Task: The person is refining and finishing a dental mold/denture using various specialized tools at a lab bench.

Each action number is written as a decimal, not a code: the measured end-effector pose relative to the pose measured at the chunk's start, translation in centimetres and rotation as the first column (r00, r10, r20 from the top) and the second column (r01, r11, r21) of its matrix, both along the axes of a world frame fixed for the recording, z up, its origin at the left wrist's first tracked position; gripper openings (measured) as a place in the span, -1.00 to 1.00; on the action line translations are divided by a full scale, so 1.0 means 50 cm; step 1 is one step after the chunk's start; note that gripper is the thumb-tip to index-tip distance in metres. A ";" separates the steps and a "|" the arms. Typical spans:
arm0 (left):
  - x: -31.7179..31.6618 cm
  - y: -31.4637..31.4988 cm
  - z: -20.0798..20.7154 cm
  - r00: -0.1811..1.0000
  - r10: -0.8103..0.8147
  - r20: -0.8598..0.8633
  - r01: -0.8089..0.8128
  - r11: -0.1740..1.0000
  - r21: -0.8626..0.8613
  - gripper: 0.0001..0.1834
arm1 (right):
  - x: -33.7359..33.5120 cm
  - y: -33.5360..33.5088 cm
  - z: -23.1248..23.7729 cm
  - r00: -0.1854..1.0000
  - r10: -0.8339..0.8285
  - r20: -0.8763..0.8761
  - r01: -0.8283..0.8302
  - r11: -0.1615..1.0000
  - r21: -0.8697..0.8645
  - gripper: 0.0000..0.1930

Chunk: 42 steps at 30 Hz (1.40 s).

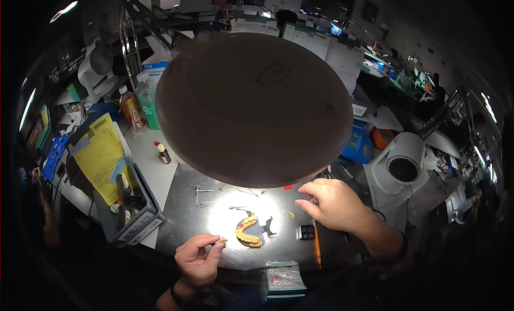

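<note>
My left hand [199, 259], low and left of centre, pinches a small pale tooth-like piece [221, 240] between thumb and fingertips. Just right of it lies a yellow dental arch model [248, 237] on a dark base, with a small red mark on it. A black bracket-shaped part [269, 226] stands against the model's right side. My right hand [338, 205] is over the right part of the bench, thumb and index finger apart. Its other fingers are mostly hidden, and no held thing shows. Below it are a small black box [307, 232] and an orange pencil [317, 247].
A big round dark lamp head [251, 113] hides the middle of the bench. Metal instruments [205, 196] lie beneath it. On the left stand a grey bin [140, 217] with a yellow sheet, bottles [130, 106] and a small brown vial [163, 153]. A white fan [399, 164] stands right; a patterned pad [285, 277] sits in front.
</note>
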<state>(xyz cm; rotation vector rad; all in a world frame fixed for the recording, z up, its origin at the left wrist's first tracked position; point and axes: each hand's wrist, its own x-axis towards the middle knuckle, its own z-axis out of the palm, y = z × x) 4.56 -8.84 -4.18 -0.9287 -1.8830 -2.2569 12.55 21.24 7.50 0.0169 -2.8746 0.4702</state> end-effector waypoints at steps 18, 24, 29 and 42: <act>0.093 -0.002 -0.018 0.805 -0.538 -0.251 0.546 0.836 -0.041 -0.78 | 0.549 -0.068 -0.311 0.776 -0.586 0.233 0.615 0.786 -0.068 -0.58; 0.209 0.027 -0.042 0.479 -0.860 -0.177 0.811 0.511 -0.287 -0.79 | 0.557 -0.050 -0.375 0.858 -0.514 0.001 0.513 0.857 0.053 -0.72; 0.303 0.070 -0.107 0.342 -0.940 -0.018 0.872 0.324 -0.367 -0.83 | 0.514 -0.032 -0.385 0.774 -0.628 0.080 0.628 0.778 0.030 -0.79; 0.387 0.167 -0.123 0.679 -0.730 0.081 0.735 0.676 -0.065 -0.78 | 0.592 -0.169 -0.249 0.862 -0.455 -0.222 0.236 0.750 -0.618 -0.73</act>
